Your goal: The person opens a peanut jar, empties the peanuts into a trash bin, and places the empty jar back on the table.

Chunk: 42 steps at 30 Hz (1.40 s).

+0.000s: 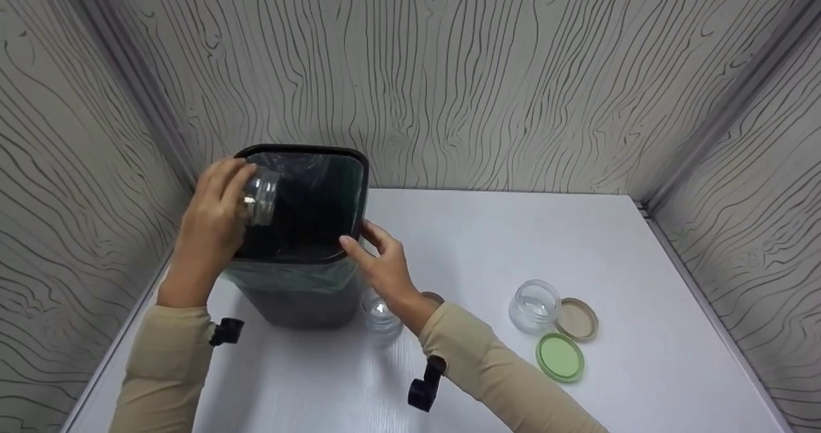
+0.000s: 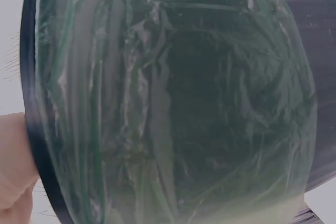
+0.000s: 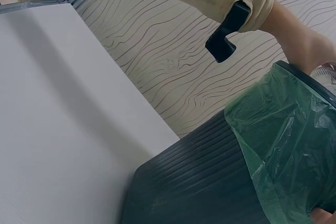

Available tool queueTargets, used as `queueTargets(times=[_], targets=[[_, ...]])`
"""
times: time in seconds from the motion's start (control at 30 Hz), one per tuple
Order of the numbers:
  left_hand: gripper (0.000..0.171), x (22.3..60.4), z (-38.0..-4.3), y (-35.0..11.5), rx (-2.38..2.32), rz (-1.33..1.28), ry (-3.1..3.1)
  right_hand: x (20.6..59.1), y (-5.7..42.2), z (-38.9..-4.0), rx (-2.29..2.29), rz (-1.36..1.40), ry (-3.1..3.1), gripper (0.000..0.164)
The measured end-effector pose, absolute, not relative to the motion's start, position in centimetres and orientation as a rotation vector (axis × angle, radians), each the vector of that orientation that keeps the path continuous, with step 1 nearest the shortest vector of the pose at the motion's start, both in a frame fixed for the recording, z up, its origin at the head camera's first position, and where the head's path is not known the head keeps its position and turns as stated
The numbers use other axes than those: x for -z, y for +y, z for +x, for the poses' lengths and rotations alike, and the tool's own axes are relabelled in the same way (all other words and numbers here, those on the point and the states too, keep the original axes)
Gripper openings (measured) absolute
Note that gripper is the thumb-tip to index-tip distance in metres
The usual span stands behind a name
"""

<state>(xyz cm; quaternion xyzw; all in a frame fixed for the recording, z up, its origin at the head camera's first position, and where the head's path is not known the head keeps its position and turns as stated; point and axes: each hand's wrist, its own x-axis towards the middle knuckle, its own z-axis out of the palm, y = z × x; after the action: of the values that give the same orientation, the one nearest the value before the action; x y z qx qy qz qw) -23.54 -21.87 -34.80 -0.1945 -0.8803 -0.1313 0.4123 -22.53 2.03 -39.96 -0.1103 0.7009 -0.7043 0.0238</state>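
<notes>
A dark bin [image 1: 308,301] lined with a thin green plastic bag [image 1: 288,278] stands at the left of the white table. My left hand [image 1: 215,221] holds a clear jar [image 1: 262,195], tipped sideways, at the left side of the bin's mouth. In the right wrist view the same jar [image 3: 321,77] shows partly beside the bin's rim. My right hand [image 1: 385,266] grips the bin's front right rim, thumb on the inner side and fingers outside. Folds of the bag [image 2: 199,103] fill the left wrist view, hiding the left hand's grip.
A second clear jar [image 1: 380,317] stands right of the bin, partly behind my right wrist, near a mostly hidden lid [image 1: 434,297]. Further right are another jar [image 1: 534,308], a beige lid [image 1: 577,319] and a green lid [image 1: 560,357]. Patterned walls [image 1: 417,80] enclose the table.
</notes>
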Motion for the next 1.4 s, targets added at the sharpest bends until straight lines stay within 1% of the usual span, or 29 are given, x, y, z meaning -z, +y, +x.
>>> queueTargets(times=[0.2,0.37,0.53,0.8,1.03,1.17,1.27,1.4], targets=[[0.058,34.5,-23.4,-22.1,0.320,-0.482,-2.222,39.9,2.1,-22.6,2.167,-0.355,2.185,0.056],[0.066,34.6,-23.3,-22.3,0.299,-0.478,-2.238,39.9,2.0,-22.5,2.210,-0.353,2.176,0.050],[0.063,34.5,-23.2,-22.5,0.301,-0.476,-2.244,39.9,1.8,-22.4,2.230,-0.304,2.179,0.048],[0.059,34.0,-23.2,-22.6,0.268,-0.537,-2.204,39.8,1.6,-22.1,2.204,-0.282,2.197,0.048],[0.071,34.0,-22.9,-22.9,0.249,-0.538,-2.253,39.7,1.6,-22.3,2.203,-0.309,2.190,0.048],[0.070,33.9,-22.9,-23.0,0.230,-0.516,-2.268,39.7,1.7,-22.3,2.204,-0.319,2.175,0.048],[0.067,33.8,-22.8,-22.8,0.216,-0.528,-2.282,39.6,1.7,-22.3,2.213,-0.319,2.170,0.048],[0.070,33.8,-22.7,-22.8,0.217,-0.542,-2.304,39.7,1.7,-22.3,2.214,-0.313,2.186,0.047]])
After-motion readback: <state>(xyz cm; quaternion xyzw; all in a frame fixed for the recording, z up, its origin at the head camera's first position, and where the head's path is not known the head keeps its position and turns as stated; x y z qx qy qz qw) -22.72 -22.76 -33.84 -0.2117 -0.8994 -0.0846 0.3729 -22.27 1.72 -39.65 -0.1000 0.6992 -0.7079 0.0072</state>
